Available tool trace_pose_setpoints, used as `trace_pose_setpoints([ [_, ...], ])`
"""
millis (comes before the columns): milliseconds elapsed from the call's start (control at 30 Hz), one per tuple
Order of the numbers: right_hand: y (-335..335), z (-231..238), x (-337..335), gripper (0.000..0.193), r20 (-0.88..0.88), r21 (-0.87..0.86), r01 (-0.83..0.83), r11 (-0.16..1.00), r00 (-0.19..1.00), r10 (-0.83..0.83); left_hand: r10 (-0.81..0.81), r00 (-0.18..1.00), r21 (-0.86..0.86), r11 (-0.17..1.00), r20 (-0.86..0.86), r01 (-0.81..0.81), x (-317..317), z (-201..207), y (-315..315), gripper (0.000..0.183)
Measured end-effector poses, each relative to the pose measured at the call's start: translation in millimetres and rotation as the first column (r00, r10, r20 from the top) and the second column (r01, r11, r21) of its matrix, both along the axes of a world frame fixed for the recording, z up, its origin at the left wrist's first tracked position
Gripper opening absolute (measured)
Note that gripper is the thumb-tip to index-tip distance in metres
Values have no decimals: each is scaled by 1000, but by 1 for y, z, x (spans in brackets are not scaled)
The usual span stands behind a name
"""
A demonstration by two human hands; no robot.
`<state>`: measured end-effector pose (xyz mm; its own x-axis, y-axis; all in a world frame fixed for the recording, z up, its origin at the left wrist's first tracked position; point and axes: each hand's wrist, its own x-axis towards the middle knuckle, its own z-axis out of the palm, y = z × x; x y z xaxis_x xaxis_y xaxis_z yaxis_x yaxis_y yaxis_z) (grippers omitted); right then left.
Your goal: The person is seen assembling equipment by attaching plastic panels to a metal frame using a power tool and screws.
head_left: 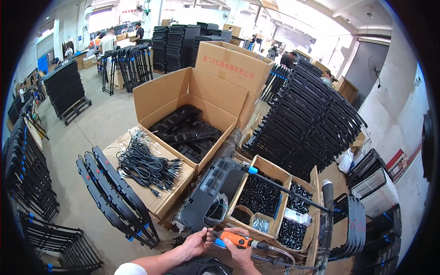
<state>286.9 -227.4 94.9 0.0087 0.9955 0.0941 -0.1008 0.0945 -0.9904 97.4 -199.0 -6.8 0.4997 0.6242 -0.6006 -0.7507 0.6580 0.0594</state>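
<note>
— Right hand (239, 253) nearest the lens, on the near side of the divided parts tray (284, 201); fingers wrapped around an orange-and-black power driver (234, 239), clamped on its body; a clear tube (280, 250) loops off behind, along the tray's near edge.
— Left hand (197, 243)?
— At the driver's front end, left of the tray's near corner; thumb and fingertips drawn together; cannot tell whether anything is pinched between them.
— Tray contents?
— Small black fittings (259, 195) fill its large left compartment; a clear packet (297, 216) lies on the right side, between further black pieces; a bag of silvery small parts (260, 224) sits at its near end.
— Surroundings?
— Left of the tray, a black vented housing (213, 181); farther left, black cables (149, 160) bundled on a cardboard box (173, 196); beyond the tray, leftward, an open carton (220, 101) of black molded parts (188, 133); straight beyond, stacked black frames (307, 114).
</note>
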Motion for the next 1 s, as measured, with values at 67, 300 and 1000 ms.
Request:
trace_pose_setpoints([
  [67,-1,1,-4,52,-4,0,14,1000,1000,-14,12,1000,9,1000,20,-12,-1,4,-4,30],
  [300,6,-9,2,49,20,-38,29,999,999,-28,-65,923,180,973,-380,143,-13,9,-26,30],
  [1000,7,7,8,50,208,-64,-53,997,976,65,255,7,149,540,-967,828,-73,51,43,41],
])
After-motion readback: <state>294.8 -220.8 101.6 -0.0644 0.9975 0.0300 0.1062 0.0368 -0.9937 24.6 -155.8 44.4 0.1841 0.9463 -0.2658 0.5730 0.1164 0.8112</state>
